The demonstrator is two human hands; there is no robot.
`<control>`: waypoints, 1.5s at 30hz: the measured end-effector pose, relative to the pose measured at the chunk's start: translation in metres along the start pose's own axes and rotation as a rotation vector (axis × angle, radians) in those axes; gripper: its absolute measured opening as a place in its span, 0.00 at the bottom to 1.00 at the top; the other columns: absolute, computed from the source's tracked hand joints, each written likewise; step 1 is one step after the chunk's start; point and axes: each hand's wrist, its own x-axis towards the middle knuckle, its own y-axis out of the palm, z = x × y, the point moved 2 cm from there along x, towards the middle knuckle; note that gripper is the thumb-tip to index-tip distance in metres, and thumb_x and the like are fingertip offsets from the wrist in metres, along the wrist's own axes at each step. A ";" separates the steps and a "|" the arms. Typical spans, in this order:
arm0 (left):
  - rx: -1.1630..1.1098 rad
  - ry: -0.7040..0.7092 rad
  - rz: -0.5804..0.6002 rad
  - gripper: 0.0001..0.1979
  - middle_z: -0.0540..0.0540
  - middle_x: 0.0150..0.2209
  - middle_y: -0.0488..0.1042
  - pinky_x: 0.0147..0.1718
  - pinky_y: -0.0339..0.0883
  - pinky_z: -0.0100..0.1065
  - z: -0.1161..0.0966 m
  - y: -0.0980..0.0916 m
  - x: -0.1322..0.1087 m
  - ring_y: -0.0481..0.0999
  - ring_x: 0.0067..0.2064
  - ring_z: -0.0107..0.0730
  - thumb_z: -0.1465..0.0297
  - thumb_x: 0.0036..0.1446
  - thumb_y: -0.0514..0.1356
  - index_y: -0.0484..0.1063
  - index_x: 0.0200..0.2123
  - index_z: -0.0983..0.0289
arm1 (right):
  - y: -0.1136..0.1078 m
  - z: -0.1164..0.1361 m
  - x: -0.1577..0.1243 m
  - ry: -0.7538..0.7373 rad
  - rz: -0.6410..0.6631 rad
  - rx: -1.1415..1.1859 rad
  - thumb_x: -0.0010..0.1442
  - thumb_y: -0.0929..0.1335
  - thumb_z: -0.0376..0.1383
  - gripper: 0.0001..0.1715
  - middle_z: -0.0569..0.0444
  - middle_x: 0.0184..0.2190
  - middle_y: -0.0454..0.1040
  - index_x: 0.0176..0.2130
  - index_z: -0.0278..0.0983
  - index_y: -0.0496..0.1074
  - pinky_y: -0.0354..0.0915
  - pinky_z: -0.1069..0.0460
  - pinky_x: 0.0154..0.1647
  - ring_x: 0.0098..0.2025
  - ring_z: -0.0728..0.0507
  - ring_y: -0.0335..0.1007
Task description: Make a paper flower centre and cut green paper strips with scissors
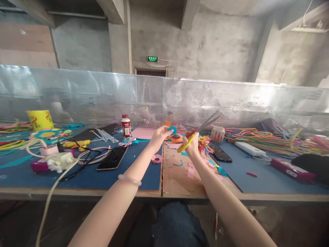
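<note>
Raised over the middle of the workbench, my left hand (159,136) pinches a small blue paper ring (173,130) between thumb and fingers. My right hand (192,146) grips a pair of scissors (208,121) by its yellow handles, the blades pointing up and to the right, apart from the ring. Beyond and between the hands lie orange paper pieces (177,138). A pink paper flower shape (156,158) rests below my left hand. Pink and blue paper scraps (190,171) are scattered under my right hand, along with a curled blue strip (179,163).
On the left are a phone (113,158), tangled cables (91,155), a power strip (38,167) and a yellow tape roll (40,120). A red-capped bottle (125,126) stands behind. Right are another phone (221,154), colourful pipe cleaners (269,139) and a perforated metal screen (164,99) behind.
</note>
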 end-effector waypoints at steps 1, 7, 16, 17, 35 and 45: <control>-0.001 -0.001 -0.052 0.09 0.51 0.31 0.73 0.34 0.67 0.29 0.000 -0.004 0.002 0.74 0.34 0.27 0.66 0.47 0.63 0.69 0.30 0.64 | 0.000 -0.001 0.002 0.018 0.023 0.014 0.44 0.62 0.37 0.18 0.49 0.36 0.65 0.36 0.38 0.52 0.61 0.46 0.41 0.37 0.42 0.64; -0.020 0.001 -0.144 0.12 0.50 0.27 0.73 0.23 0.65 0.26 0.000 -0.010 0.006 0.73 0.26 0.25 0.64 0.45 0.64 0.67 0.31 0.65 | 0.006 0.002 0.002 0.109 0.203 0.079 0.43 0.65 0.39 0.19 0.54 0.30 0.67 0.35 0.38 0.55 0.62 0.50 0.33 0.32 0.44 0.64; -0.018 0.084 -0.335 0.15 0.53 0.30 0.74 0.30 0.66 0.31 0.006 -0.017 0.011 0.75 0.34 0.32 0.61 0.44 0.64 0.65 0.29 0.64 | 0.021 0.018 -0.016 0.098 0.391 0.107 0.43 0.63 0.39 0.11 0.59 0.19 0.64 0.28 0.36 0.66 0.58 0.53 0.26 0.24 0.47 0.61; -0.013 0.090 -0.346 0.15 0.52 0.29 0.73 0.31 0.65 0.31 0.007 -0.018 0.011 0.74 0.33 0.31 0.61 0.44 0.64 0.64 0.28 0.64 | 0.022 0.020 -0.018 0.095 0.403 0.104 0.44 0.63 0.39 0.10 0.59 0.19 0.64 0.28 0.36 0.67 0.58 0.53 0.26 0.24 0.47 0.61; 0.250 0.251 -0.327 0.17 0.49 0.22 0.64 0.27 0.57 0.31 -0.015 0.004 -0.009 0.64 0.25 0.28 0.55 0.55 0.55 0.65 0.24 0.62 | 0.040 0.022 -0.042 -0.032 0.406 0.104 0.50 0.59 0.38 0.05 0.59 0.19 0.64 0.27 0.39 0.59 0.58 0.53 0.26 0.23 0.47 0.61; 0.344 0.329 -0.307 0.16 0.50 0.23 0.64 0.30 0.58 0.33 -0.016 0.012 -0.014 0.65 0.28 0.28 0.58 0.59 0.51 0.64 0.24 0.61 | 0.044 0.026 -0.050 -0.092 0.375 0.117 0.49 0.58 0.36 0.03 0.60 0.18 0.62 0.26 0.40 0.55 0.57 0.53 0.24 0.22 0.48 0.58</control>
